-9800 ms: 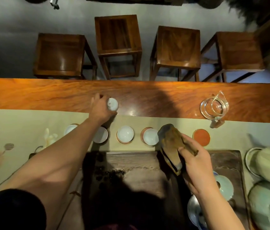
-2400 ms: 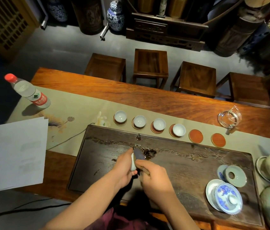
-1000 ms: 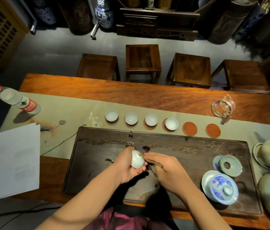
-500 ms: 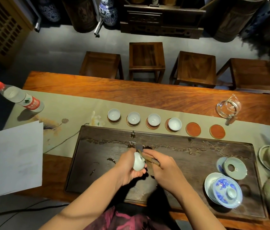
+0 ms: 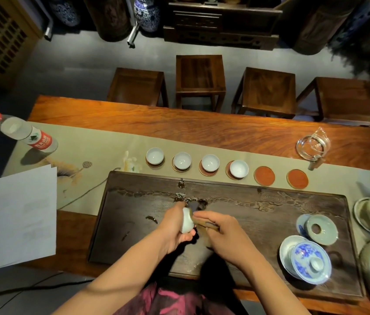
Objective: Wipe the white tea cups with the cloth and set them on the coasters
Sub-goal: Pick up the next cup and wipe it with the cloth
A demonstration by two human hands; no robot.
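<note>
The cup (image 5: 187,220) sits tipped in your left hand (image 5: 175,230), fingers curled round it above the tray (image 5: 270,214), so your right hand (image 5: 222,235), fingers clamped on the cloth (image 5: 202,226), can reach inside. 4 cups occupy coasters; 2 bare coasters (image 5: 264,175) lie at 1 o'clock, and your path there looks open.

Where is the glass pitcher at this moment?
In the head view, the glass pitcher stands at the far right of the wooden table, beyond the two empty coasters.
</note>
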